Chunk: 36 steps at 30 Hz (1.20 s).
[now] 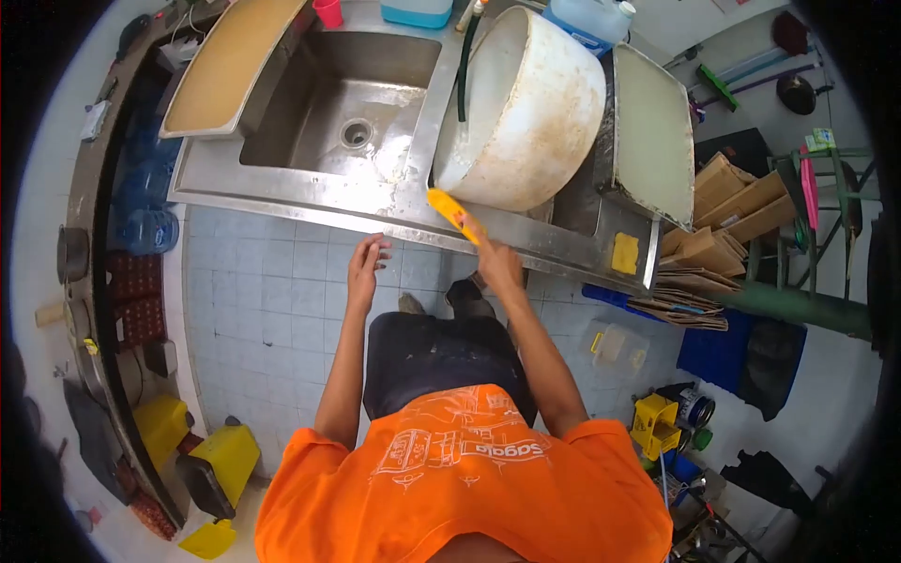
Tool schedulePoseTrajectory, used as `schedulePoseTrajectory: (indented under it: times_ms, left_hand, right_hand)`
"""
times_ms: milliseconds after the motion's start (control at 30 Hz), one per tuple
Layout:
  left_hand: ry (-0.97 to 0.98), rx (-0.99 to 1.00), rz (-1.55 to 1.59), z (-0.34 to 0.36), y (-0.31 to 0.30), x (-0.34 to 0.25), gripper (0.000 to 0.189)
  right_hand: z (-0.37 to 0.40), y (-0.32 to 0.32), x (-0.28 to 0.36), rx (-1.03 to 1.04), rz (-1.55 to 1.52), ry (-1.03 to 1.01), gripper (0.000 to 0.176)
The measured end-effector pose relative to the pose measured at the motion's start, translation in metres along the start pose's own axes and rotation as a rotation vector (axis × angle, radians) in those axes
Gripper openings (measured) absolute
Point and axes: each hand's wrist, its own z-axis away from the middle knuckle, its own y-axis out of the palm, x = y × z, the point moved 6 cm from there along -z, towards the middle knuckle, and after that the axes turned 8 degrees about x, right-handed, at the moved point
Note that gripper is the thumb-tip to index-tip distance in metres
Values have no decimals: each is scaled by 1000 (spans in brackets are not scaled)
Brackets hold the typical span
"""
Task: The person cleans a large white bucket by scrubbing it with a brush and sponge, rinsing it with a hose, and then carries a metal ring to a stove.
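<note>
**Yellow tool in right hand, beside tilted tub**

Clock read from right hand, 12 straight ahead of the wearer.

Right hand [497, 263]: fingers wrapped round the tool [449, 205], which points to about 10:30 over the front edge of the tabletop [328, 193]. Left hand [363, 267]: at 9, empty, fingers parted and slightly bent, just short of the same edge.

Tool: judged light and stiff, probably plastic. Working end too small to identify, bristle or blade. Best hold is the present one, low on the handle with the far end free. A wet grip could slide; drop risk, low breakage risk.

Tub [544, 117]: 12 to 1, tipped on the sink top, mouth toward 10. Tool tip lies at its near rim; contact cannot be told. Judged rigid, bulky and fairly heavy, more so with any water inside (not clear). The round, stained wall gives little purchase and likely turns slick when wet. Take the rim with one hand, support the base with the other.

Farther out: hose [464, 80] near 12, hanging at the tub mouth; bare basin [324, 103] at 10:30; sponge [625, 253] at 3, presumably soft and easily pinched.
</note>
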Motion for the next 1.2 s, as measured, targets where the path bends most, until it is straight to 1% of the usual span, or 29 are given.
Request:
schedulePoseTrajectory:
  times_ms: [33, 67, 100, 133, 200, 233, 300, 333, 400, 433, 500, 533, 600, 667, 700, 733, 767, 800, 833, 867, 900, 933, 967, 1000, 1067, 1100, 1133, 1200]
  left_hand:
    - [-39, -14, -36, 13, -9, 9, 34]
    - [-38, -28, -32, 20, -17, 15, 34]
    - [-77, -42, -39, 31, -24, 23, 34]
    - [-113, -56, -43, 42, -28, 32, 35]
    - [-133, -77, -35, 57, -34, 41, 34]
    - [-144, -84, -35, 59, -36, 43, 33]
    - [-146, -89, -9, 61, -35, 47, 32]
    - [-158, -85, 8, 65, -33, 51, 31]
    - [-153, -105, 4, 58, -32, 49, 30]
    - [-172, -105, -17, 65, -31, 52, 30]
    - [-200, -115, 16, 66, -29, 58, 29]
    - [-203, -110, 43, 58, -28, 59, 29]
    - [-229, -95, 52, 52, -25, 67, 29]
    - [-253, -84, 87, 45, -24, 71, 29]
    - [-240, -94, 92, 41, -26, 70, 29]
    - [-253, -112, 108, 39, -31, 70, 29]
    - [-296, -128, 124, 51, -34, 77, 29]
    - [-323, -140, 132, 62, -37, 84, 29]
    - [-296, -154, 112, 59, -44, 85, 30]
    - [-278, -156, 84, 66, -48, 87, 30]
    - [-301, -172, 75, 71, -52, 92, 31]
    - [-277, -168, 74, 62, -56, 89, 31]
    - [-312, -188, 107, 66, -59, 95, 31]
    - [-369, -198, 139, 81, -59, 105, 31]
    - [-355, -206, 192, 76, -67, 117, 30]
    - [-382, -203, 162, 80, -73, 126, 30]
    - [-422, -196, 129, 91, -74, 135, 30]
    - [-422, -206, 140, 98, -76, 134, 29]
  right_hand:
    - [-2, -7, 1, 68, 63, 55, 75]
    - [-10, -33, 9, -39, -10, 18, 73]
    - [-13, -58, 14, -136, -86, -13, 72]
    - [-17, -73, 14, -120, -82, -22, 72]
    - [-16, -118, 10, -483, -164, -103, 67]
    - [-13, -115, 6, -482, -161, -111, 67]
    - [-9, -75, -19, 56, 170, 175, 57]
    - [-7, -82, -24, 65, 176, 177, 57]
    - [-25, -120, -37, -120, 130, 274, 42]
    - [-32, -129, -41, -98, 135, 267, 42]
    - [-42, -162, -50, -383, -71, 280, 22]
    - [-35, -153, -43, -393, -69, 279, 22]
    - [-16, -87, -31, 44, 217, 274, 23]
    - [-12, -38, -56, 150, 259, 333, 25]
    - [-13, -42, -51, 143, 264, 320, 25]
    - [-18, -57, -45, 7, 227, 323, 25]
    - [-9, -72, -37, -101, 188, 341, 25]
    - [-11, -87, -35, -72, 195, 341, 25]
    - [-29, -120, -31, -181, 124, 385, 25]
    - [-27, -135, -33, -289, 52, 445, 24]
    - [-17, -128, -36, -289, 50, 457, 24]
    - [-22, -115, -37, -195, 131, 420, 23]
    - [-20, -104, -37, -87, 219, 387, 23]
    - [-5, -96, -43, -83, 227, 403, 23]
    - [-9, -91, -35, -51, 245, 386, 23]
    - [-9, -90, -34, -143, 141, 433, 23]
    - [-12, -87, -33, -128, 149, 436, 23]
    - [-19, -95, -30, -265, 20, 452, 25]
